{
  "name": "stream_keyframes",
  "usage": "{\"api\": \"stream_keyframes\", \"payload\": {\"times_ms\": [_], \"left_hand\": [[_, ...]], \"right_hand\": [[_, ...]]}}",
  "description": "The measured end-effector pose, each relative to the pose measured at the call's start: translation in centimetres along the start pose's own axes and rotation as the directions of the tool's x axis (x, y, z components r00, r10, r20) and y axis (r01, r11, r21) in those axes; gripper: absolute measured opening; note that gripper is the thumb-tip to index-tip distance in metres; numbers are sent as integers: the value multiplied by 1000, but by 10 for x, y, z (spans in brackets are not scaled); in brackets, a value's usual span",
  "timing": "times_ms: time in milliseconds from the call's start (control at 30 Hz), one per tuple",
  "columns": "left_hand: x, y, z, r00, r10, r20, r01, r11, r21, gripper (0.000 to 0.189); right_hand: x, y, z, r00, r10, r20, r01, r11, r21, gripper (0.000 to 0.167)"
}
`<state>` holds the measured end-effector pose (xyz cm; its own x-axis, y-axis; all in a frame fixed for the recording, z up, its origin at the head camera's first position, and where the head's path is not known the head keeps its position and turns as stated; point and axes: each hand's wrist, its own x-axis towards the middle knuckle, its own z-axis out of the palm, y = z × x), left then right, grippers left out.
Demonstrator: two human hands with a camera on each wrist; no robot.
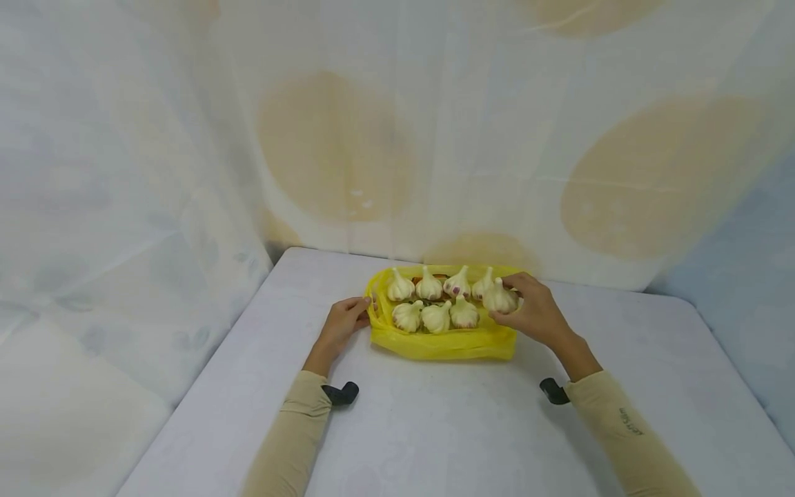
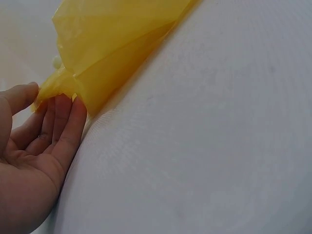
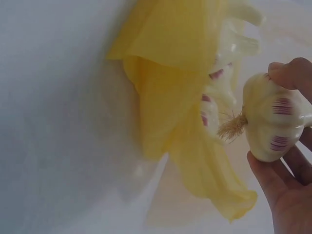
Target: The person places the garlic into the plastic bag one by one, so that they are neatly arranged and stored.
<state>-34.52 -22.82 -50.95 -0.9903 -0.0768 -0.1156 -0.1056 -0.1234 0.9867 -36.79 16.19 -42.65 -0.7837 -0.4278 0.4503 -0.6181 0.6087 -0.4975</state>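
Note:
A yellow plastic bag (image 1: 444,345) lies on the table with several garlic bulbs (image 1: 437,317) standing in two rows in its open top. My left hand (image 1: 346,321) pinches the bag's left edge; in the left wrist view the thumb and fingers hold a gathered fold of the yellow plastic (image 2: 53,87). At the bag's right end my right hand (image 1: 537,310) holds one garlic bulb (image 1: 500,298) between thumb and fingers. The right wrist view shows this bulb (image 3: 274,117) with purple streaks and dry roots, apart from the bulbs in the bag.
The white table (image 1: 435,428) reaches out on both sides of the bag. Behind it hangs a pale curtain (image 1: 478,138) with large tan circles. Black wrist mounts (image 1: 341,394) stick out from both sleeves. A bit of reddish-brown print or object (image 1: 422,280) shows between the bulbs.

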Motion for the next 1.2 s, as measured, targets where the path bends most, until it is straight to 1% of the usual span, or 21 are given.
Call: {"api": "stream_keyframes", "payload": {"times_ms": [133, 400, 433, 533, 633, 667, 867, 1033, 1200], "left_hand": [[-1, 1, 0, 1000, -4, 0, 4, 1000, 0, 34], [3, 0, 0, 1000, -10, 5, 10, 1000, -4, 36], [1, 3, 1, 1000, -18, 10, 18, 1000, -6, 36], [2, 2, 0, 1000, -22, 7, 22, 1000, -7, 36], [2, 2, 1, 1000, -16, 4, 16, 1000, -5, 35], [3, -1, 1, 1000, -4, -1, 4, 1000, -5, 35], [2, 1, 1, 1000, 11, 12, -11, 1000, -10, 34], [3, 0, 0, 1000, -1, 25, 1, 1000, -8, 38], [3, -1, -1, 1000, -1, 31, 1, 1000, -8, 40]], "right_hand": [[-2, 2, 4, 1000, 11, 18, -10, 1000, -20, 60], [-3, 9, 10, 1000, -3, 25, 4, 1000, -20, 62], [-3, 10, 11, 1000, 1, 31, -1, 1000, -22, 62], [-3, 11, 13, 999, 17, 45, -16, 999, -28, 65], [-4, 14, 15, 997, 40, 62, -38, 999, -39, 66], [-4, 14, 16, 997, 47, 67, -44, 998, -43, 66], [-5, 17, 19, 991, 87, 106, -82, 995, -54, 66], [-7, 20, 23, 987, 106, 120, -100, 993, -56, 65], [-9, 21, 26, 986, 104, 133, -100, 994, -30, 64]]}}
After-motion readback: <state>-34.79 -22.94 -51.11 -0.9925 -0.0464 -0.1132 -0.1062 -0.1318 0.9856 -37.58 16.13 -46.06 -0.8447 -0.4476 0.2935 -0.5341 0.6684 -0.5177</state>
